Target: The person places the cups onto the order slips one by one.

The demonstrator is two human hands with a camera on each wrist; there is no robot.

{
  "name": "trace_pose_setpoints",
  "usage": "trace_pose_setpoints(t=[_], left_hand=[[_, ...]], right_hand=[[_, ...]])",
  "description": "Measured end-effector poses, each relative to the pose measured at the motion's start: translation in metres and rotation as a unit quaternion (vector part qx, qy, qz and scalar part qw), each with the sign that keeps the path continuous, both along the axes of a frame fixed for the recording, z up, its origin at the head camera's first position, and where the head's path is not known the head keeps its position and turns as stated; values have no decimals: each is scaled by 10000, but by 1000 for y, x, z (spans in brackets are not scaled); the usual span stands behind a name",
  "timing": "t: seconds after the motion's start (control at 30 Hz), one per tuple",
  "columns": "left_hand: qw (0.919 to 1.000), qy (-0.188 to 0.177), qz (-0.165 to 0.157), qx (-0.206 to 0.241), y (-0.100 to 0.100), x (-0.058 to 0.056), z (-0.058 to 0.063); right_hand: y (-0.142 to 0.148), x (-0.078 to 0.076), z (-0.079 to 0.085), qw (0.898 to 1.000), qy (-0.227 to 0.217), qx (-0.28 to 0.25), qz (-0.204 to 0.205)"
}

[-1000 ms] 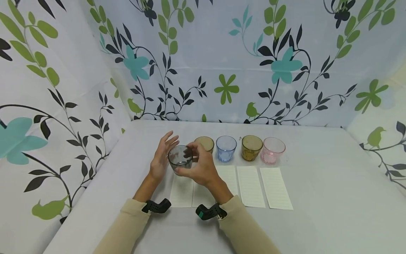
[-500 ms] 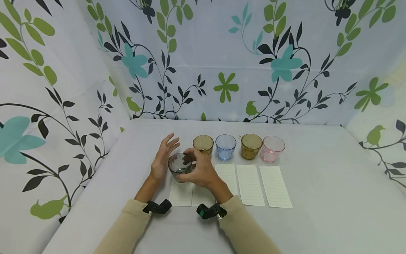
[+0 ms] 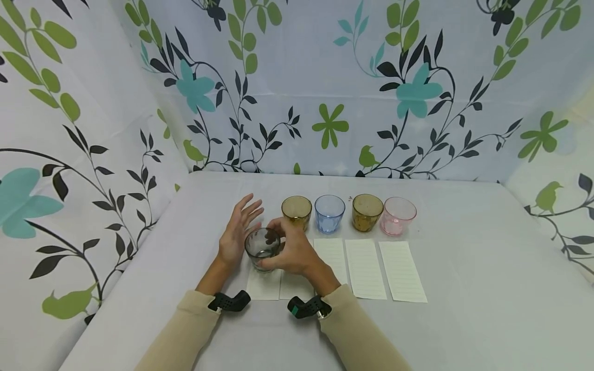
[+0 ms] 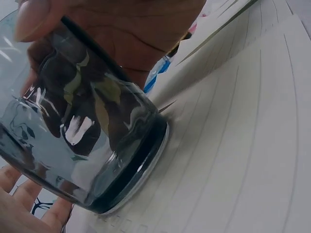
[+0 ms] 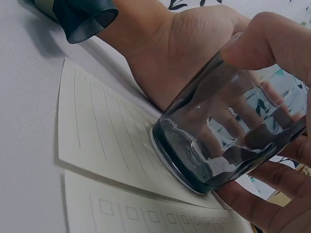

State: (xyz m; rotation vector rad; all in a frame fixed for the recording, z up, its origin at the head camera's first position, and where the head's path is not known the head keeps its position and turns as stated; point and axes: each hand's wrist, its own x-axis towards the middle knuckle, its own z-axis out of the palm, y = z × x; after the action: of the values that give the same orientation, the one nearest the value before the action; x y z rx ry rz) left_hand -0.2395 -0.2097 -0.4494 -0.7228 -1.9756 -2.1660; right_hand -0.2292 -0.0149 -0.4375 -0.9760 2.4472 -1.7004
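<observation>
My right hand (image 3: 297, 251) grips a clear grey glass tumbler (image 3: 260, 246) from its right side, thumb in front and fingers behind. The glass stands over the upper part of the leftmost lined paper slip (image 3: 263, 289). In the right wrist view the base of the tumbler (image 5: 228, 131) meets the paper, and my right thumb (image 5: 257, 43) lies on its wall. My left hand (image 3: 234, 233) is held upright at the glass's left, fingers extended and holding nothing. Whether it touches the glass I cannot tell.
Behind the slips stands a row of tumblers: amber (image 3: 297, 206), blue (image 3: 330, 212), darker amber (image 3: 367, 210) and pink (image 3: 398, 215). More slips lie rightward, the last paper slip (image 3: 402, 273) at the right end. A patterned curtain (image 3: 287, 93) backs the white table (image 3: 487, 278).
The grey tumbler in my right hand has come down and toward me, over the leftmost slip. My left hand has stayed beside it, nearly still.
</observation>
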Motion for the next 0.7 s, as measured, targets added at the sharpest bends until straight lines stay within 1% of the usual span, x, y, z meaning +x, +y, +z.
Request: trace_pose_setpoints(t=[0.17, 0.27, 0.43, 0.57, 0.63, 0.7], left_hand=[[9999, 82, -55, -54, 1, -2, 1], [9999, 66, -58, -108, 2, -2, 0], [9999, -20, -47, -145, 4, 0, -1], [10000, 34, -73, -30, 2, 3, -2], [9999, 61, -79, -7, 1, 3, -2], [9999, 66, -83, -14, 1, 3, -1]], right_hand=[[2, -1, 2, 10000, 7, 48, 67], [4, 0, 4, 9998, -152, 82, 117], [9, 3, 7, 9984, -453, 230, 245], [14, 5, 16, 9958, -668, 460, 422], [17, 5, 21, 9948, -717, 544, 469], [21, 5, 26, 9949, -676, 571, 477]])
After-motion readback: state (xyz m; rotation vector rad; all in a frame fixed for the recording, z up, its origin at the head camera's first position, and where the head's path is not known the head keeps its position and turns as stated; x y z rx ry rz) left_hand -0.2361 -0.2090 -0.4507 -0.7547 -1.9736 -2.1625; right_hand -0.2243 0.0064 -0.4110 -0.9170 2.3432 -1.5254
